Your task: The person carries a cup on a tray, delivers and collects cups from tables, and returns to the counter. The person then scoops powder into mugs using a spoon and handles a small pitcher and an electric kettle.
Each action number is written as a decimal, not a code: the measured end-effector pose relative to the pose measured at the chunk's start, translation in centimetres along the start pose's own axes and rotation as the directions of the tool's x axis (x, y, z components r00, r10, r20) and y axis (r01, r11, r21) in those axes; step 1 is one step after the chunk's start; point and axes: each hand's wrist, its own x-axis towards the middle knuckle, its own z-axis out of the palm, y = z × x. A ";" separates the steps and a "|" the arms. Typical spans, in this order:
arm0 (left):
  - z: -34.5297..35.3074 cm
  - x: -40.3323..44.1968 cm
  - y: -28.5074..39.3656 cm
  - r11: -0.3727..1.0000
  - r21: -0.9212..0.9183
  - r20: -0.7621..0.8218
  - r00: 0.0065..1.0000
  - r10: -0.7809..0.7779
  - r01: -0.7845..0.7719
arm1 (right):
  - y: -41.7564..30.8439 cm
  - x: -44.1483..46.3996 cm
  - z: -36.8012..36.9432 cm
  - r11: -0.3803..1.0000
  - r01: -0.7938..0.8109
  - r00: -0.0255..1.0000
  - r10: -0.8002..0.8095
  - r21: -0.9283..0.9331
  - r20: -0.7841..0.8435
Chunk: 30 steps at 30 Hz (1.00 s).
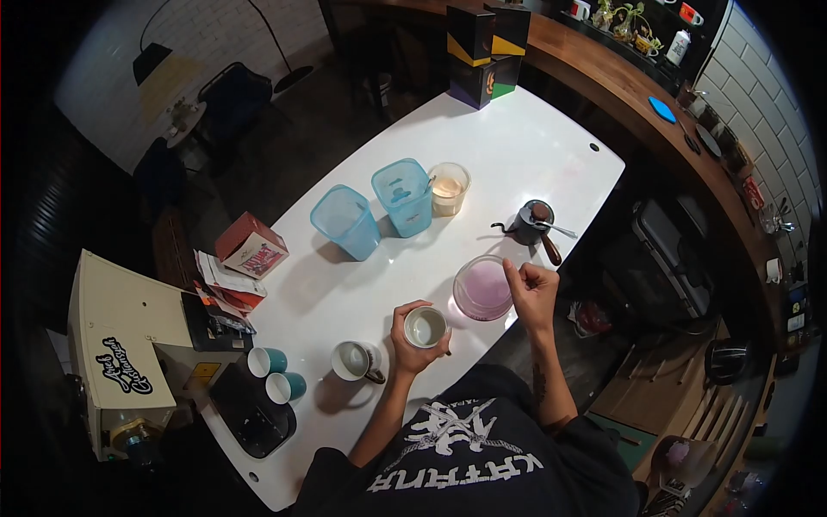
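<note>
My left hand [412, 345] is wrapped round a mug [425, 328] with a pale inside, its mouth facing up. At the right edge of a round clear tub with pink contents [481, 289], my right hand [532, 293] is closed with the thumb raised. Whether it grips the tub's rim or some small thing, I cannot make out. Left of my left hand stands another white mug [351, 362] with a dark handle. Beyond the tub is a small dark pot [529, 226] with a wooden handle and a spoon lying across it.
Two blue plastic containers [346, 224] and a clear tub [449, 191] stand mid-table. On the left are a red box [250, 247], packets [228, 289], two teal cups [267, 364] and a cream machine [125, 353]. Black boxes [484, 56] stand at the table's far end.
</note>
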 end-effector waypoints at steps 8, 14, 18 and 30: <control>-0.1 -0.1 -0.3 1.000 -0.019 0.008 1.000 -0.015 0.015 | 1.3 -0.3 -0.4 0.999 -0.024 1.000 0.024 -0.035 -0.006; 0.1 0.0 0.1 1.000 0.027 -0.006 1.000 0.015 -0.015 | 0.8 -0.4 0.1 0.999 -0.036 0.999 0.035 -0.033 -0.015; 0.0 -0.1 -0.1 1.000 0.016 0.001 1.000 -0.009 0.009 | 1.4 -0.3 0.2 0.999 -0.047 0.999 0.046 -0.013 -0.011; -0.2 -0.1 -0.1 1.000 0.022 0.012 1.000 -0.012 0.011 | 2.6 -0.3 0.6 0.998 -0.061 0.997 0.062 -0.021 0.042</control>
